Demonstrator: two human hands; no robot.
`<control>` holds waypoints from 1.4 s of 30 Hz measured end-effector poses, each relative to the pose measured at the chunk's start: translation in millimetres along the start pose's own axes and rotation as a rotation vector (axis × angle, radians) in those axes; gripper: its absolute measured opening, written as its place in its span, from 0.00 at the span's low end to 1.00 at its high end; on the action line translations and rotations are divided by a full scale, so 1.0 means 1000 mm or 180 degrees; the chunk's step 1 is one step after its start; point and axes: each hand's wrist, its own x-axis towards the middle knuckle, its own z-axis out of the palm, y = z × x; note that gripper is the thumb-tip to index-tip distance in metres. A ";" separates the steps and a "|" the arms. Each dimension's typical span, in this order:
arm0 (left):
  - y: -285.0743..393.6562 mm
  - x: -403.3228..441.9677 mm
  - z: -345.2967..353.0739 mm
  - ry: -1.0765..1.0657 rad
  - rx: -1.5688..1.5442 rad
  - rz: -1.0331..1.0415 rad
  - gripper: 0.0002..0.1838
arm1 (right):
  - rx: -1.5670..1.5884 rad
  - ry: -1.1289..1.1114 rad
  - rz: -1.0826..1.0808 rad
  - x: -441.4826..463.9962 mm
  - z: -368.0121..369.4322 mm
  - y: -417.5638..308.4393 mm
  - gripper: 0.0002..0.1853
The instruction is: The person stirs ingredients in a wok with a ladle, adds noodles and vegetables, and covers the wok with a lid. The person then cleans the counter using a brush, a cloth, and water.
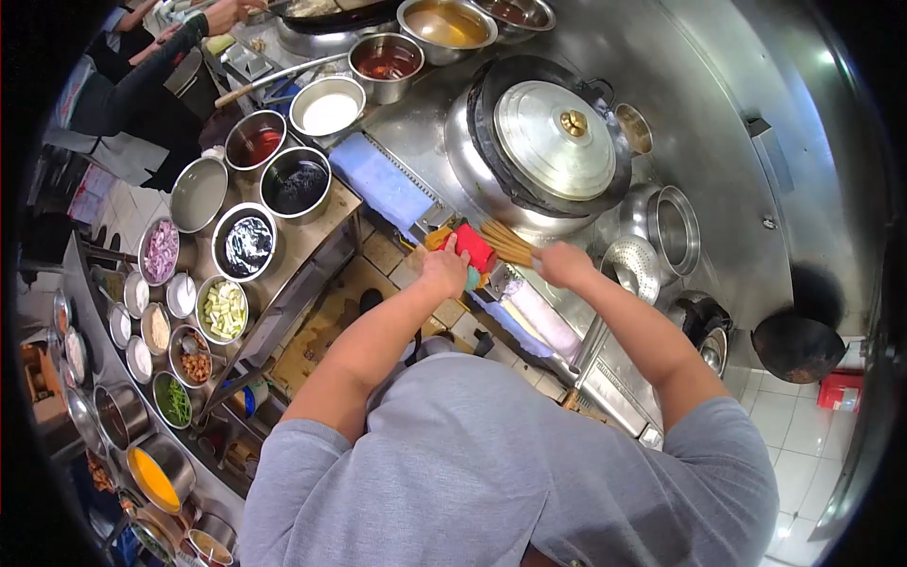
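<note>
My left hand is closed on a red and yellow packet at the front edge of the steel stove counter. Just right of it, my right hand grips the end of a bundle of thin tan sticks, whose other ends fan out against the packet. Behind both hands a lidded wok sits on a burner. A blue cloth lies on the counter edge to the left of the packet.
Bowls of sauces and chopped food crowd the left counter. A perforated ladle and steel bowls stand at the right, with a black wok beyond. A co-worker's arm reaches in at the upper left.
</note>
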 end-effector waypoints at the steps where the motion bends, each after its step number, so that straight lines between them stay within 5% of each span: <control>1: 0.000 -0.004 -0.005 -0.0029 -0.0003 0.0012 0.41 | 0.0002 0.0041 0.0008 -0.001 -0.003 0.012 0.15; 5: 0.002 -0.005 -0.009 -0.0008 0.0265 0.0115 0.38 | -0.0736 -0.0146 -0.0065 -0.014 -0.059 0.005 0.11; 9: 0.005 -0.002 -0.008 -0.0080 0.0097 0.0032 0.33 | -0.0034 0.0800 -0.0219 0.007 -0.033 -0.024 0.10; 14: -0.002 0.011 0.008 0.0080 0.0095 -0.0001 0.36 | 0.0259 0.0357 0.0231 -0.018 0.032 0.015 0.14; 21: -0.003 0.007 0.003 0.0040 0.0067 -0.0032 0.39 | -0.0385 -0.0874 0.0391 -0.030 -0.011 0.121 0.16; 26: 0.001 -0.003 -0.021 -0.0264 0.0243 -0.0006 0.41 | 0.0404 0.0418 0.0202 -0.032 0.003 0.062 0.14; 32: -0.005 0.005 -0.008 -0.0073 0.0212 0.0068 0.41 | 0.0172 -0.0284 0.0004 -0.062 0.071 0.097 0.15; 35: -0.007 0.006 -0.004 0.0101 0.0201 0.0215 0.40 | 0.0459 -0.1013 0.0230 -0.095 0.022 0.115 0.16; 38: -0.011 0.016 -0.014 0.0002 0.0038 0.0382 0.39 | 0.1148 -0.0856 0.0737 -0.079 0.028 0.143 0.16; 40: 0.010 0.003 -0.037 -0.0090 -0.0159 0.0215 0.38 | 0.1048 0.0852 0.1002 -0.056 0.083 0.152 0.15; 42: 0.020 0.005 -0.041 0.0809 -0.0192 -0.0025 0.38 | 0.1047 0.0577 0.1140 -0.060 0.114 0.137 0.14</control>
